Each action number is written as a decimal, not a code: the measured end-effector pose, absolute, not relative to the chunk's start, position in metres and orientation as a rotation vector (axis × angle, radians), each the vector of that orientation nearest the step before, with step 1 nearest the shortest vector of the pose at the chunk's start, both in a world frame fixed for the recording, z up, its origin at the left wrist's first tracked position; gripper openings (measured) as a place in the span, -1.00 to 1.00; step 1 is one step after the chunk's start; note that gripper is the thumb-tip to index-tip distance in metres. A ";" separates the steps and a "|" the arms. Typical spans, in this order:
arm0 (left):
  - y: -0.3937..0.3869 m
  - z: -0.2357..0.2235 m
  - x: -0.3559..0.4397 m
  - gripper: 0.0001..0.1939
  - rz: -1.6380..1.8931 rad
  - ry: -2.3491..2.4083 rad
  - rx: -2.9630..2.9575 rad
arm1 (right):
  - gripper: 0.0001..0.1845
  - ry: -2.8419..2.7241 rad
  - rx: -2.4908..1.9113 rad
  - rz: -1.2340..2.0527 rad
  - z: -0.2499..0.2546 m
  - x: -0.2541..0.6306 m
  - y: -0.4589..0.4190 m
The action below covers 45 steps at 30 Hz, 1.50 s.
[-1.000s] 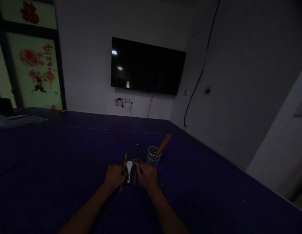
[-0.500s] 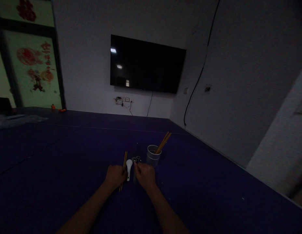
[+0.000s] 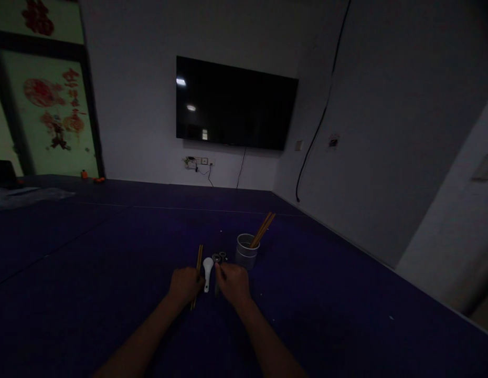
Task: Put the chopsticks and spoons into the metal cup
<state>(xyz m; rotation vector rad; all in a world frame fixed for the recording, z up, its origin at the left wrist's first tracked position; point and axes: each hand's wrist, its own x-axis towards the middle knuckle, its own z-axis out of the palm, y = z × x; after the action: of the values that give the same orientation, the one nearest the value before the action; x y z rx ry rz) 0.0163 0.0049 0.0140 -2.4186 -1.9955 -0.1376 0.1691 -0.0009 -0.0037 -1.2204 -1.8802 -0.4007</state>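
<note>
My left hand is closed around a pair of wooden chopsticks, which lie lengthwise under it and stick out in front and behind. Just right of it a white spoon rests on the purple surface, bowl pointing away from me. My right hand has its fingers curled and its thumb pressed on a dark metal utensil with two ring-like ends; a thin part of it shows below the thumb, and its kind is unclear in the dim light. Behind my right hand stands a grey metal cup with several chopsticks leaning in it.
The broad purple surface reaches to the wall. A television hangs there above sockets and cables. Clear plastic sheeting and small orange items lie at the far left. A black cable runs down the right wall.
The view has shifted very slightly. Both hands, the chopsticks, the spoon and the cup keep nearly the same places relative to one another.
</note>
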 end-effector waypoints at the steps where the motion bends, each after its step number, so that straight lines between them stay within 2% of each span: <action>1: 0.005 0.014 0.016 -0.65 -0.136 -1.998 -2.418 | -0.53 -1.882 -1.220 -0.402 -0.003 0.169 -0.001; 11: 0.007 0.012 0.015 -0.64 -0.110 -2.008 -2.431 | -0.54 -1.888 -1.233 -0.418 -0.004 0.168 -0.001; 17: 0.008 0.010 0.014 -0.61 -0.114 -2.011 -2.423 | -0.61 -1.903 -1.275 -0.422 -0.004 0.169 -0.001; 23: 0.008 0.012 0.012 -0.62 -0.124 -2.003 -2.416 | -0.58 -1.923 -1.311 -0.385 -0.003 0.169 -0.002; 30: 0.007 0.017 0.012 -0.61 -0.157 -1.989 -2.410 | -0.59 -1.932 -1.369 -0.250 -0.001 0.169 -0.002; 38: 0.005 0.019 0.014 -0.66 -0.135 -1.967 -2.377 | -0.64 -1.888 -1.301 0.125 -0.005 0.167 0.008; 45: 0.005 0.015 0.009 -0.63 -0.150 -1.970 -2.368 | -0.63 -1.856 -1.319 0.132 -0.007 0.170 0.010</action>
<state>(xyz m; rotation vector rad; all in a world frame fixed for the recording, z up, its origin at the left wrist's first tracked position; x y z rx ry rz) 0.0091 0.0053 0.0154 -2.3682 -1.9698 -0.1496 0.1699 0.0105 -0.0075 -1.3187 -1.8556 0.1318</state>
